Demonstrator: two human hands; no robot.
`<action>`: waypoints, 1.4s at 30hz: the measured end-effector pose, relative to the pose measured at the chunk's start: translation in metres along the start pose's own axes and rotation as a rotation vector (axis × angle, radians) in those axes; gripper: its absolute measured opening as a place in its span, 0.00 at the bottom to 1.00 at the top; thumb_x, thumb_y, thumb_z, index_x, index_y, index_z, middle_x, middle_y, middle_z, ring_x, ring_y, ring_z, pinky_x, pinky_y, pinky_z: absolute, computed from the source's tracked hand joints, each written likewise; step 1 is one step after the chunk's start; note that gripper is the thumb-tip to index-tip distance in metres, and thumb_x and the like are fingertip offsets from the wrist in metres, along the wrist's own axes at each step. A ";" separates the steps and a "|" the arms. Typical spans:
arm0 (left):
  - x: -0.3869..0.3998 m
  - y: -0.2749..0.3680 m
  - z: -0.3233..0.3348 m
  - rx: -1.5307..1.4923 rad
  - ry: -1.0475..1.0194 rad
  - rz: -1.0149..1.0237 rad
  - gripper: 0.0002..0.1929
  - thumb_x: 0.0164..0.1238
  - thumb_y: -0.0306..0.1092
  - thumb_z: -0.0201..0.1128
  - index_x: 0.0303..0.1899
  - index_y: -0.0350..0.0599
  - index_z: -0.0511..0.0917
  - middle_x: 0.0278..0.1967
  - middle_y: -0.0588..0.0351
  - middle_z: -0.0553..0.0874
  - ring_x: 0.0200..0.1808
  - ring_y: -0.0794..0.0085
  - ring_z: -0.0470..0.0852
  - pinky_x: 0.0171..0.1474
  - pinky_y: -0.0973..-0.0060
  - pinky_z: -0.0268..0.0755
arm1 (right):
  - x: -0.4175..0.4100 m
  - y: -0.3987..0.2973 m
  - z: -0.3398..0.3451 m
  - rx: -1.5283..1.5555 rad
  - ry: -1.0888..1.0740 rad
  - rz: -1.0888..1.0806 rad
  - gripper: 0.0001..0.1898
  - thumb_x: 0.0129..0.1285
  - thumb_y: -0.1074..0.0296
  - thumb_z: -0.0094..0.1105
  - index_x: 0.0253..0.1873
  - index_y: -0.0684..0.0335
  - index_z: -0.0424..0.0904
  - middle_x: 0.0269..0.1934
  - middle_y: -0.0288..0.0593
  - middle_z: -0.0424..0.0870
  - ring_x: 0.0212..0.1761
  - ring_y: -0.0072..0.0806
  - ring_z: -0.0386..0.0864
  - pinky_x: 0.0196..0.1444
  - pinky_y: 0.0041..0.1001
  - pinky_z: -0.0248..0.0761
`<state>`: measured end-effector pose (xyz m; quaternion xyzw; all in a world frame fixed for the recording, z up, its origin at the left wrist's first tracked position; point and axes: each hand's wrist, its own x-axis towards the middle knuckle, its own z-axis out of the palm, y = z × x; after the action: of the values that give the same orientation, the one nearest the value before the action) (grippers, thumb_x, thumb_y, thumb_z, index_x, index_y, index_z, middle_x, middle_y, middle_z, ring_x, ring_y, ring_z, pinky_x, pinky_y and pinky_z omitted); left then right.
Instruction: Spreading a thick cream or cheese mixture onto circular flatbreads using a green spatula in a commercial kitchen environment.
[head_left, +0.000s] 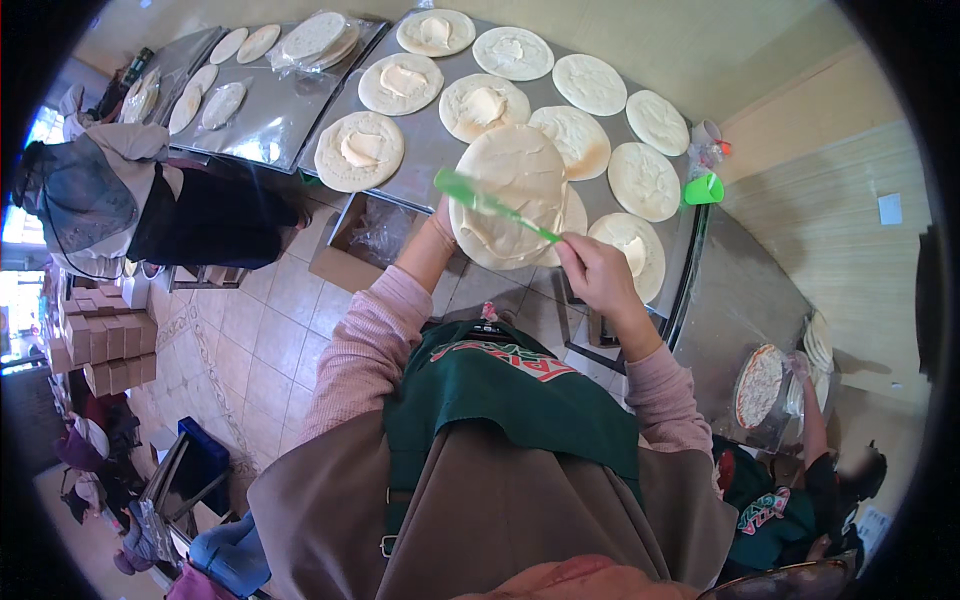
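My left hand (444, 219) grips the left edge of a round pizza crust (510, 161), lifted above the steel table; most of the fingers are hidden beneath it. A pale creamy sauce coats much of the crust's top. In my right hand (600, 271) is the handle of a green plastic spreader (487, 201). Its slightly blurred blade crosses over the crust. More crusts lie around on the table, some with a dollop of sauce in the middle, such as the crust at the left (360, 151) and the one near my right hand (646, 259). Others look plain, like the crust at the right (646, 182).
A bright green cup (703, 190) stands at the table's right end. Below the table sits an open cardboard box (349, 255) holding clear plastic. On the right, a co-worker's hand (799, 366) is beside a topped pizza (759, 386). Another person (97, 195) stands at left.
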<state>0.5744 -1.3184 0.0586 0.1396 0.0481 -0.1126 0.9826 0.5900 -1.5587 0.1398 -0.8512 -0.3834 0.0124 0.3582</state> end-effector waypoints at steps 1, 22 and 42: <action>-0.003 0.001 -0.005 0.014 -0.020 0.018 0.22 0.73 0.46 0.45 0.59 0.43 0.71 0.52 0.49 0.81 0.52 0.62 0.80 0.59 0.61 0.71 | -0.001 0.000 -0.001 0.022 -0.035 -0.075 0.12 0.69 0.62 0.50 0.39 0.64 0.77 0.23 0.52 0.77 0.24 0.48 0.77 0.26 0.38 0.67; 0.010 -0.010 0.003 0.006 0.055 0.019 0.20 0.72 0.42 0.48 0.57 0.40 0.73 0.53 0.49 0.81 0.52 0.63 0.80 0.59 0.63 0.71 | 0.014 0.002 -0.001 0.016 0.045 0.084 0.10 0.67 0.63 0.52 0.41 0.63 0.78 0.25 0.52 0.77 0.25 0.46 0.77 0.26 0.37 0.67; -0.007 -0.010 -0.012 -0.137 -0.080 0.165 0.24 0.72 0.47 0.44 0.61 0.41 0.69 0.58 0.48 0.77 0.58 0.58 0.76 0.63 0.59 0.66 | 0.007 0.003 0.011 0.097 -0.004 0.105 0.11 0.69 0.64 0.50 0.37 0.66 0.75 0.24 0.54 0.76 0.24 0.49 0.75 0.26 0.36 0.66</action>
<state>0.5648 -1.3226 0.0453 0.0712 0.0047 -0.0334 0.9969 0.5938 -1.5493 0.1312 -0.8516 -0.3380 0.0516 0.3973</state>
